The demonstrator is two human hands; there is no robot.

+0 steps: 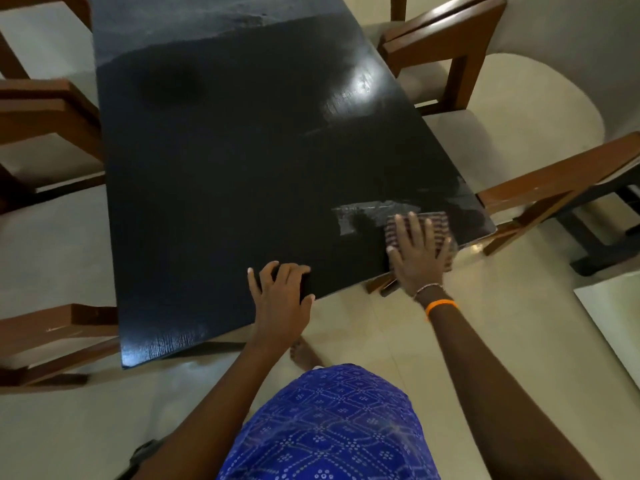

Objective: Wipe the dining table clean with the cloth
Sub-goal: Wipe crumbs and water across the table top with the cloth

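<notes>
the dark dining table (225, 168) runs away from the person, its near edge just in front of the body, and the checked cloth (434, 225) lies flat on the tabletop at the near right corner, its right side reaching almost to the table's right edge and its near part hanging slightly past the near edge. the right hand (417, 254) is pressed palm-down on the cloth with the fingers spread wide and straight, pinching nothing; an orange band (440, 305) and a thin beaded bracelet sit on that wrist. a pale wet streak (360, 213) shows on the tabletop just left of the cloth, and a bright glare lies farther up near the right edge. the left hand (280, 289) rests on the near edge around the middle, fingers curled over the top and the thumb wrapped at the rim, gripping the table itself. wooden chairs (446, 39) with pale seats stand along both long sides of the table, and a blue patterned garment (329, 427) fills the bottom of the view above the light tiled floor (381, 327)
</notes>
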